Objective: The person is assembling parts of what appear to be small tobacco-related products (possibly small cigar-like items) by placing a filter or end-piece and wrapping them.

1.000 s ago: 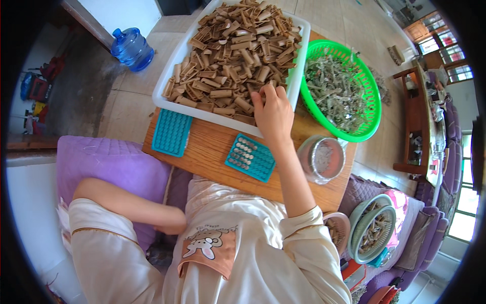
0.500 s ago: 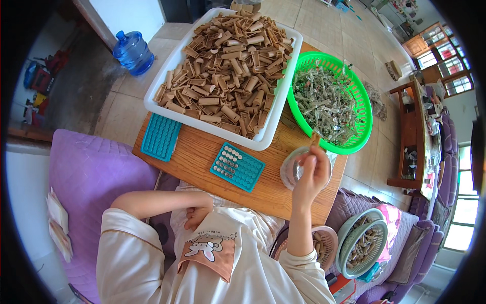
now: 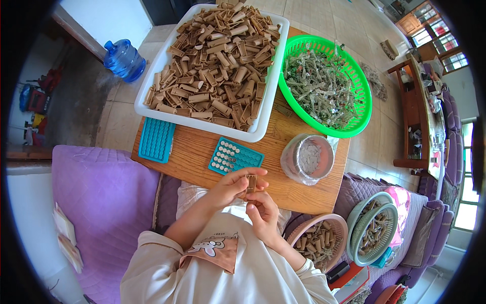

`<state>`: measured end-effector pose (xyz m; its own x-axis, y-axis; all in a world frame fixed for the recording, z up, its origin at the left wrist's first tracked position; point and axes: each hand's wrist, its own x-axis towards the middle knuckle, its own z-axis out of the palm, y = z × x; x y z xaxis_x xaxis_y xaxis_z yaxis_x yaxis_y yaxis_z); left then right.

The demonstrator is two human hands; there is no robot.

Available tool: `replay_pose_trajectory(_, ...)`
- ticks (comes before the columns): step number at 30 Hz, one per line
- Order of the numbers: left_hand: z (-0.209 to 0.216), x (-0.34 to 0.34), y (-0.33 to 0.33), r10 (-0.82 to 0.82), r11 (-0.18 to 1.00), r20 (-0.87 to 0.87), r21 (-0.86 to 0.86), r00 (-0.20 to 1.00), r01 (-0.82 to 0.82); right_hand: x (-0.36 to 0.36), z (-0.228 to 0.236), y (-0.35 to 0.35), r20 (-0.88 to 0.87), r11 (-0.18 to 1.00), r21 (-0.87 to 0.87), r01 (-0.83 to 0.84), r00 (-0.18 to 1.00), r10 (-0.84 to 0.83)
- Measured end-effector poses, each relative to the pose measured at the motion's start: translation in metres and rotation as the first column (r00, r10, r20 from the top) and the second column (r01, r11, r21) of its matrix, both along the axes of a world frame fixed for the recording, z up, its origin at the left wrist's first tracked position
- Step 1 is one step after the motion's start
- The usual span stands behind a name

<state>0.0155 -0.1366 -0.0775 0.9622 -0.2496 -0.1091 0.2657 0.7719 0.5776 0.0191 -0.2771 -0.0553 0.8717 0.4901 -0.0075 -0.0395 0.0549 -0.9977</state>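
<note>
Above my lap, in front of the table edge, my left hand (image 3: 228,190) pinches a small tan plastic trough-shaped piece (image 3: 251,183) between thumb and fingers. Its hollow side faces up. My right hand (image 3: 264,217) meets the piece at its lower end, fingers curled against it; whether anything tiny is also between those fingertips is hidden. Just beyond the hands lies a teal moulded tray (image 3: 248,159) with small round discs in its left part. To the right stands a clear jar (image 3: 288,161) holding pale small bits (image 3: 310,156).
A white bin (image 3: 200,123) heaped with tan pieces (image 3: 217,66) fills the table's far side. Right of it is a green basket (image 3: 365,101) of clear wrapped bits. Another teal tray (image 3: 156,140) lies left. A pink basket (image 3: 340,228) and grey-green baskets (image 3: 354,223) stand at right.
My right hand has come from above the jar back toward my lap with the tan piece. My left hand has risen from my lap and taken hold of it. The view has shifted slightly.
</note>
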Motion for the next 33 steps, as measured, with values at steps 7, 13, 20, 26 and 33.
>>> replay_pose_trajectory(7, -0.028, -0.023, -0.022, 0.235, 0.944, -0.141, -0.205, 0.962, -0.26, 0.081, 0.022, -0.03, 0.51, 0.835, -0.348, 0.425, 0.834, -0.211)
replay_pose_trajectory(13, -0.056, -0.046, -0.054, -0.103, 0.966, -0.192, -0.254, 0.976, 0.051, 0.218, 0.021, -0.044, 0.803, 0.489, -0.332, 0.807, 0.514, -0.303)
replay_pose_trajectory(20, -0.052, -0.047, -0.052, -0.134, 0.982, -0.18, -0.153, 0.974, 0.107, 0.266, 0.036, -0.04, 0.732, 0.338, -0.57, 0.749, 0.65, -0.205)
replay_pose_trajectory(26, -0.052, -0.04, -0.054, -0.144, 0.988, -0.217, -0.09, 0.965, 0.127, 0.298, 0.112, -0.039, 0.759, 0.666, -0.111, 0.737, 0.495, -0.422)
replay_pose_trajectory(33, -0.051, -0.037, -0.053, -0.165, 0.985, -0.227, -0.087, 0.96, 0.149, 0.306, 0.095, -0.039, 0.75, 0.294, -0.652, 0.699, 0.652, 0.114)
